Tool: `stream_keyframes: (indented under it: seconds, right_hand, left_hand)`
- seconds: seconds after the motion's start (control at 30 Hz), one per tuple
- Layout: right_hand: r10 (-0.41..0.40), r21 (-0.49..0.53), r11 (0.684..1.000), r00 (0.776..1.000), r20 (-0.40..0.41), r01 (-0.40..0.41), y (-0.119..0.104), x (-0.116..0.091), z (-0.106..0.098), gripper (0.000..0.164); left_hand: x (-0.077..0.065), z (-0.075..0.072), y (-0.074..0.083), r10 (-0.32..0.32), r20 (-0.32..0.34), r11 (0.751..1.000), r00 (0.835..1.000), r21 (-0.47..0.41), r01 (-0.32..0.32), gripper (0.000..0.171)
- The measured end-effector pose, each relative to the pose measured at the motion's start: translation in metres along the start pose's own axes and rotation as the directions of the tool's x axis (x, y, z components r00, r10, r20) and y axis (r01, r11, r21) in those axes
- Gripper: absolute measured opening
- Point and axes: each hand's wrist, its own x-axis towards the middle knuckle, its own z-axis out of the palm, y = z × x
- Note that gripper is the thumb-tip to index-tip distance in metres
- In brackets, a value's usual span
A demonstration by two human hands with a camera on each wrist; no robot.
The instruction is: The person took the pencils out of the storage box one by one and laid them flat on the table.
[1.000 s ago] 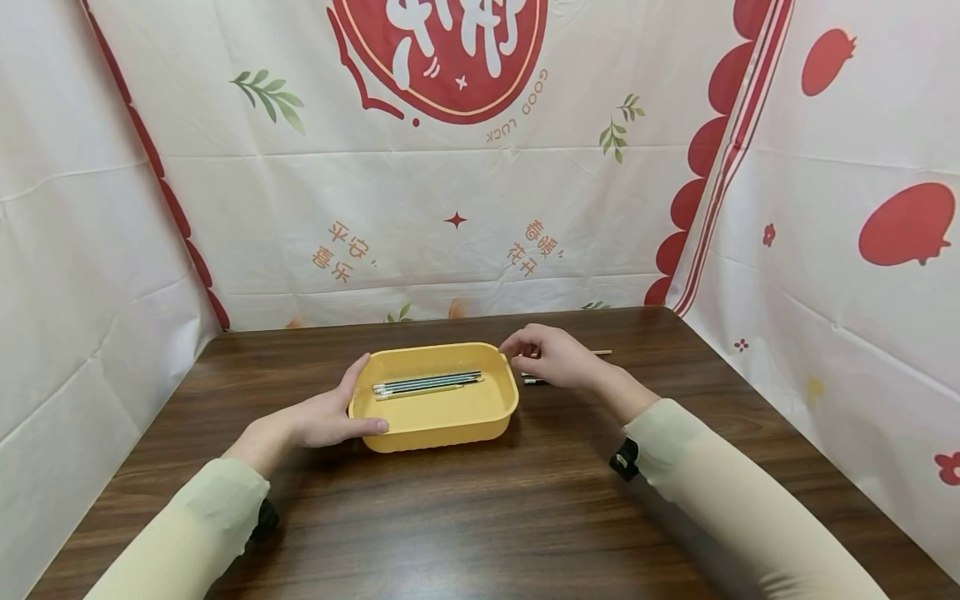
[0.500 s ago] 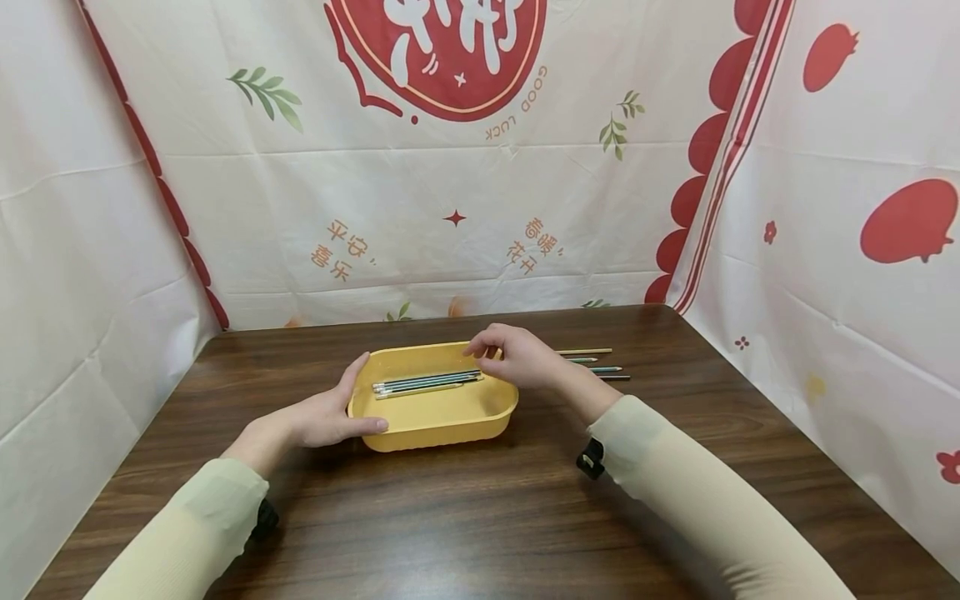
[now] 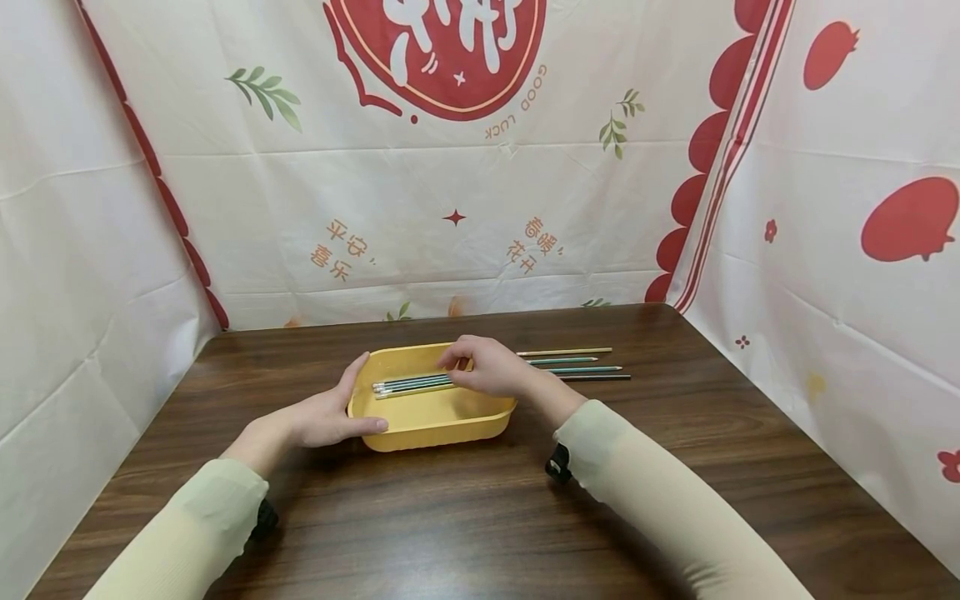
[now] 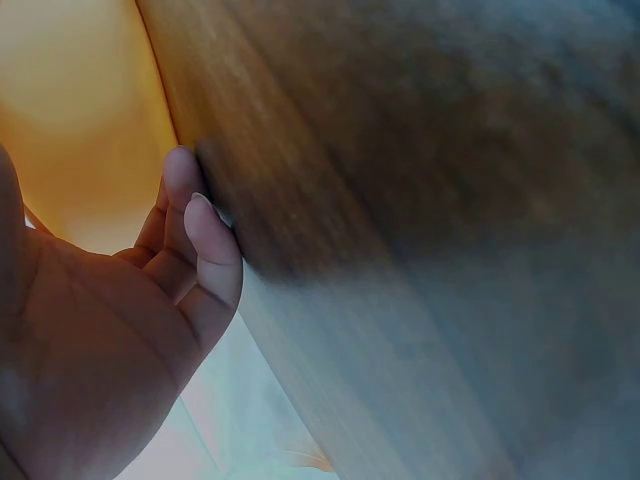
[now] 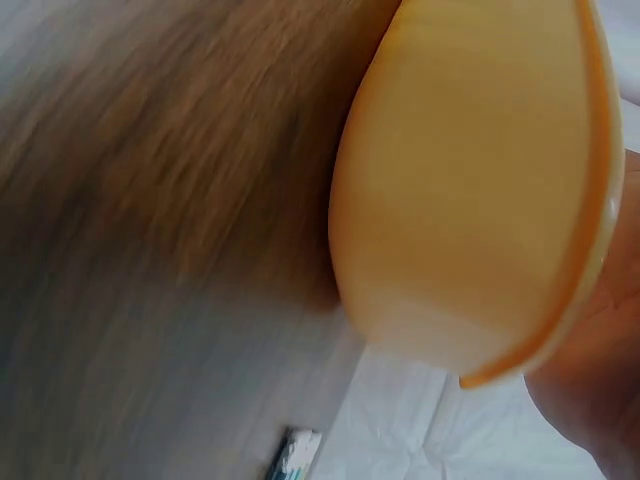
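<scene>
Head view: on the bench point(image 3: 480, 517), nearer its far edge than its near one, sits a yellow tray point(image 3: 442, 434) holding several pencils point(image 3: 411, 385). The left hand point(image 3: 322, 418) grips its left end, thumb on the near rim. The right hand point(image 3: 487, 367) is over those pencils, fingers bent; whether it pinches one, I cannot tell. Four loose pencils point(image 3: 588, 369) lie toward the bench's far right corner.

Left wrist view: bent fingers point(image 4: 212, 240) lie beside the tray wall.

Right wrist view: the tray partly hides the right hand.
</scene>
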Motion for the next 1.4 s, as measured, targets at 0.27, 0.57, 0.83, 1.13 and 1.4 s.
stream_keyframes:
  seconds: [0.27, 0.57, 0.83, 1.13, 1.4]
  right_hand:
    - [-0.013, 0.003, 1.0, 1.0, -0.011, 0.013, -0.005, 0.012, 0.013, 0.021]
    - [0.021, 0.035, 0.999, 1.0, 0.011, -0.021, -0.002, 0.02, 0.027, 0.022]
    - [0.094, 0.08, 0.992, 0.996, 0.006, -0.094, 0.0, 0.021, 0.034, 0.02]
    - [0.095, 0.038, 0.994, 0.993, 0.068, -0.098, 0.0, 0.024, 0.038, 0.024]
    - [0.116, 0.009, 0.993, 0.985, 0.126, -0.118, 0.0, 0.022, 0.039, 0.028]
  left_hand:
    - [0.0, 0.0, 0.0, -0.002, -0.001, 1.0, 1.0, 0.001, 0.002, 0.133]
    - [0.001, 0.001, -0.001, 0.005, -0.005, 1.0, 1.0, -0.006, -0.005, 0.131]
    - [0.001, 0.001, 0.0, 0.004, 0.0, 1.0, 1.0, 0.0, -0.004, 0.132]
    - [-0.001, 0.0, 0.001, 0.005, -0.007, 1.0, 1.0, 0.01, -0.005, 0.132]
    - [-0.001, 0.001, 0.001, 0.014, -0.004, 1.0, 1.0, 0.006, -0.014, 0.132]
